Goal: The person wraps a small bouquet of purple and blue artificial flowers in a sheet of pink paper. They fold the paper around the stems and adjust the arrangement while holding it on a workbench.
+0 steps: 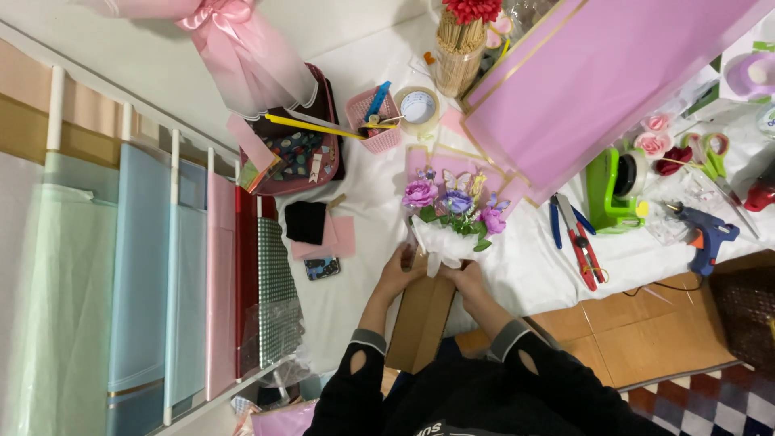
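A: What runs along the left edge?

B: A rack of wrapping-paper rolls [153, 274], in pale green, blue, pink, red and a checked sheet. Past it, on the white tabletop [363, 186], sit a dark patterned bag [303, 149] under a pink ribbon bow [234, 40], then a black cloth [306, 222] and a phone [321, 268].

A: And the hands?

B: Both meet at the near edge. The left hand [399, 273] has its fingers clenched on the white-wrapped base of a small bouquet [454, 214] of purple and blue flowers; the right hand [467, 278] grasps the same wrap from the other side. The bouquet stands just above the hands, touching them. A brown cardboard box [421, 319] lies beneath the wrists.

A: Behind the bouquet?

B: A pink basket of pens [374, 121], a tape roll [418, 106] and a wicker holder of red flowers [460, 48].

A: Further right?

B: A large lilac sheet [597, 81], blue and red pliers [577, 238], a green tape dispenser [613, 190] and a blue glue gun [709, 238] toward the right edge.
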